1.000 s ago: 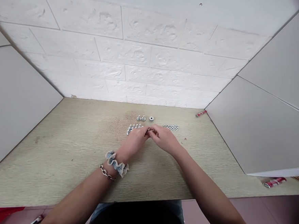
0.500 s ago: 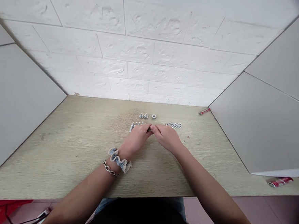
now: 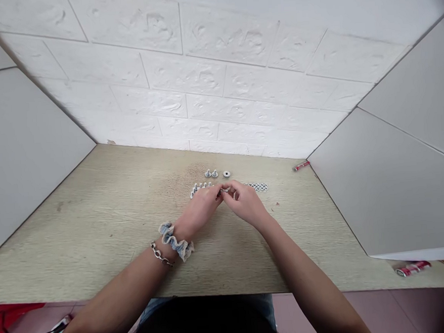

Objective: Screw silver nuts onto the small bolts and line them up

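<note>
Small silver metal piece (image 3: 224,190), too small to tell exactly, pinched between left hand (image 3: 202,206) and right hand (image 3: 245,203). Row of silver bolts (image 3: 201,189) just left of the hands, standing close together. Tight row of silver nuts (image 3: 259,186) just right. Behind them, two upright bolts (image 3: 211,174) side by side, and a single round silver washer (image 3: 226,174) nearby, apart from them.

A pale wood-grain desktop (image 3: 98,241) holds metal bolts (image 3: 200,190), nuts (image 3: 259,187) and a red tube (image 3: 301,166).

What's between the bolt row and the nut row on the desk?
The left hand and right hand, pinching a small metal part, in the head view.
</note>
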